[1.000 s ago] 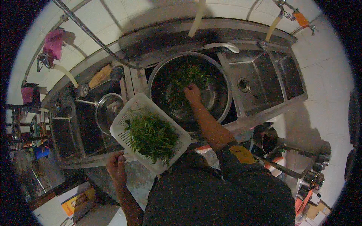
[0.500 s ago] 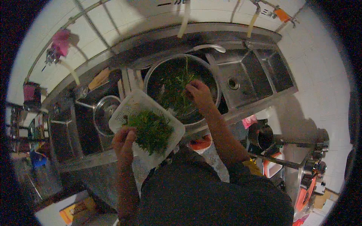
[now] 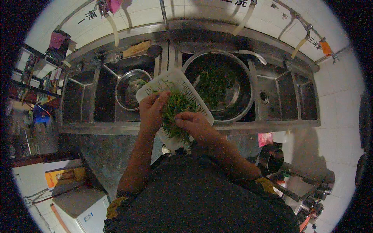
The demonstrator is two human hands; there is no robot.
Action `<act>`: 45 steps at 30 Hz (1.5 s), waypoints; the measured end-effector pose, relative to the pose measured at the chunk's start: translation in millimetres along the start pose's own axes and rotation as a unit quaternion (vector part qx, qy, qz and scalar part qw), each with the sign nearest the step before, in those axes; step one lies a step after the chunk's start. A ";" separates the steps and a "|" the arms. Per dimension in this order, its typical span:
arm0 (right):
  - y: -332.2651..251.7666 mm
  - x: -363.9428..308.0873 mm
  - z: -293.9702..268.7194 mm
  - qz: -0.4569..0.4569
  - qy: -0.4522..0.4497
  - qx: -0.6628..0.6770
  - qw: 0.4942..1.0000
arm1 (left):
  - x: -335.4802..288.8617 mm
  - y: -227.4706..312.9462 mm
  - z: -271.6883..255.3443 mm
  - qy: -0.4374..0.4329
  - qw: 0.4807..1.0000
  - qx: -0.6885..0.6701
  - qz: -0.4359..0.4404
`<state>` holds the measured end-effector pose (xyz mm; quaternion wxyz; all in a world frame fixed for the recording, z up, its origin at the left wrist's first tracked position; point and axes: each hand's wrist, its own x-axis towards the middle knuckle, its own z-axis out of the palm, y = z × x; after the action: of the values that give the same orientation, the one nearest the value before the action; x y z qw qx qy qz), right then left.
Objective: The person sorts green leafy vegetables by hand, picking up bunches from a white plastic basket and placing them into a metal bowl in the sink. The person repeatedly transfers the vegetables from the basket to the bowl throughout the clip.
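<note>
A white perforated plastic basket (image 3: 204,105) sits tilted at the front of the sink, between the two bowls. Leafy green herbs (image 3: 173,116) are heaped in it. At the heap's left edge, my left hand (image 3: 151,110) pinches some sprigs. Opposite it my right hand (image 3: 195,122) has its fingers closed on sprigs at the right side of the heap. Beyond the basket, more greens (image 3: 213,82) lie in a large round metal basin (image 3: 251,87). A smaller steel bowl (image 3: 121,97), with a few bits of green in it, sits in the left sink.
An empty sink compartment with a drain (image 3: 264,97) lies right of the basin. A pale scrubber-like piece (image 3: 136,49) and a white-handled tool (image 3: 257,56) rest along the back. Hoses (image 3: 244,21) hang from the wall. Dark pots (image 3: 271,158) stand at lower right.
My right hand has left the large basin and come to the greens in the basket, near my left hand. The view has turned, so the sink now looks level.
</note>
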<state>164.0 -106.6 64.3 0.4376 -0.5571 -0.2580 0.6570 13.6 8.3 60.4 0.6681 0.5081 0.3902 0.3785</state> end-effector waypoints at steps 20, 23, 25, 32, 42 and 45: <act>-8.2 -8.5 16.1 -0.355 0.049 -0.289 0.888 | -1.1 -25.9 -57.5 0.067 0.985 -0.152 -0.045; -9.7 -6.6 19.1 -0.373 0.062 -0.286 0.880 | -5.0 -41.5 -53.3 0.060 0.930 0.327 0.158; -6.3 -5.4 18.0 -0.377 0.071 -0.281 0.880 | -6.4 -38.5 -50.4 0.129 0.991 0.001 0.043; 19.3 14.0 -16.2 -0.198 0.151 -0.198 0.948 | -5.4 39.9 -84.3 0.224 0.937 -0.242 0.118; -12.0 16.6 -13.8 -0.310 0.109 -0.257 0.909 | -24.9 -14.3 -73.1 0.016 0.999 0.031 0.011; -15.9 11.4 8.6 -0.151 -0.017 -0.182 0.971 | -23.7 -28.3 -51.2 -0.004 0.999 -0.036 -0.015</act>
<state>160.4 -87.8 73.8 0.4185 -0.5707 -0.4621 0.5344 -39.4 1.0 26.9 0.6930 0.4794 0.3816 0.3800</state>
